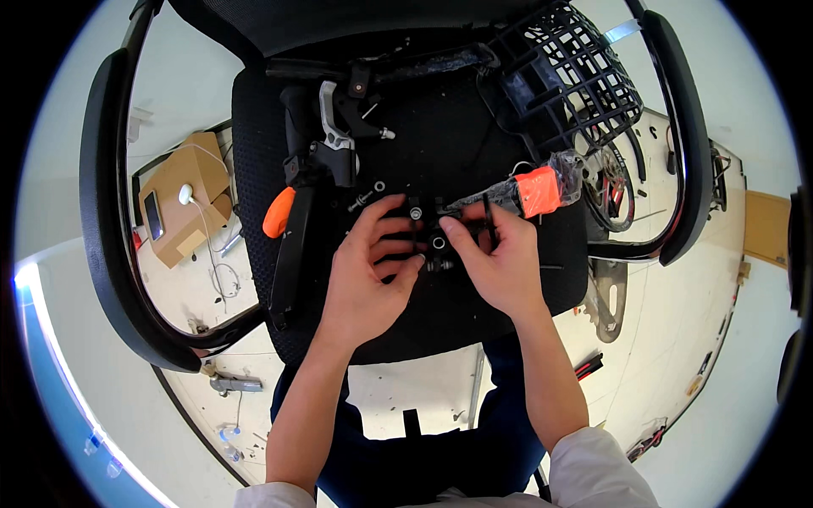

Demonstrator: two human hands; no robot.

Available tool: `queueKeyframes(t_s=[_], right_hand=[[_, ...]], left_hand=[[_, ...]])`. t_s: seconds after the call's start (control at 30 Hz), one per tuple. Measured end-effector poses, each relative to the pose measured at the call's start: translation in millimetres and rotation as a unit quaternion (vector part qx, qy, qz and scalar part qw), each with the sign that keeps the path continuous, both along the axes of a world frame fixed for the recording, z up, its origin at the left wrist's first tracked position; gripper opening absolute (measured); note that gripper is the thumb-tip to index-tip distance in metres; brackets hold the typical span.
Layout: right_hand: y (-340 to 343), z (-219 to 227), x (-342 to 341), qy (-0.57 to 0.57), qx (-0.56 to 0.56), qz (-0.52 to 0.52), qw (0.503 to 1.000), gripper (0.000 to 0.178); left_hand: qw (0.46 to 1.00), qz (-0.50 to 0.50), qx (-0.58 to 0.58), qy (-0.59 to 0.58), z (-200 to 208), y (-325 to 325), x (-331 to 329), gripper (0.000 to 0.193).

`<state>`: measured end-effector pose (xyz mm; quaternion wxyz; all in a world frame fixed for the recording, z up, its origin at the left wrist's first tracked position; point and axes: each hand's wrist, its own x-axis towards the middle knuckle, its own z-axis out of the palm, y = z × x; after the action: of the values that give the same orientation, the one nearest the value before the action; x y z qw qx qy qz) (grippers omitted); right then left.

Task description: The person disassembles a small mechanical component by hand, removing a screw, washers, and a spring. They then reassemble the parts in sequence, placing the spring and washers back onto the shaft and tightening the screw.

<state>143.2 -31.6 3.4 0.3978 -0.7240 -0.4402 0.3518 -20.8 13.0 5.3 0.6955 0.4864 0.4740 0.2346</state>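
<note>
My left hand (368, 267) and my right hand (500, 258) meet over the black mesh seat of an office chair (440, 144). Together they hold a small black clamp-like metal part (434, 241) with round silver bolt heads. The fingertips of both hands pinch it from either side. A thin black stick, perhaps a hex key (489, 222), stands between my right fingers. Just beyond my right hand lies a plastic-wrapped black bar with an orange reflector (539, 190).
On the seat lie a black brake lever assembly (334, 140), an orange-tipped black piece (284, 233), loose bolts (366, 196) and a black wire basket (576, 80). Chair armrests (106, 212) curve at both sides. A cardboard box (182, 199) and tools sit on the floor.
</note>
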Motion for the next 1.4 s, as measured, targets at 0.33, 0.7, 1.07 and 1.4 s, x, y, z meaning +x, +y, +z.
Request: queueKeyframes(t_s=[0.33, 0.7, 1.07, 1.4], right_hand=[[1.2, -1.6, 20.2, -0.063, 0.015, -0.093, 0.994, 0.009], [23.5, -5.3, -16.6, -0.100, 0.113, 0.030, 0.988, 0.018], [27.4, 16.5, -24.2, -0.078, 0.039, 0.209, 0.974, 0.012], [-15.0, 11.8, -23.2, -0.093, -0.107, 0.389, 0.910, 0.019]], left_hand=[[0.998, -0.063, -0.001, 0.032, 10.3, 8.1, -24.1, 0.063], [0.984, -0.167, -0.029, 0.064, 18.3, 5.0, -55.1, 0.060], [0.977, -0.194, 0.017, 0.082, 16.6, 2.2, -71.5, 0.057], [0.970, -0.186, 0.031, 0.153, 18.0, 5.0, -60.2, 0.062]])
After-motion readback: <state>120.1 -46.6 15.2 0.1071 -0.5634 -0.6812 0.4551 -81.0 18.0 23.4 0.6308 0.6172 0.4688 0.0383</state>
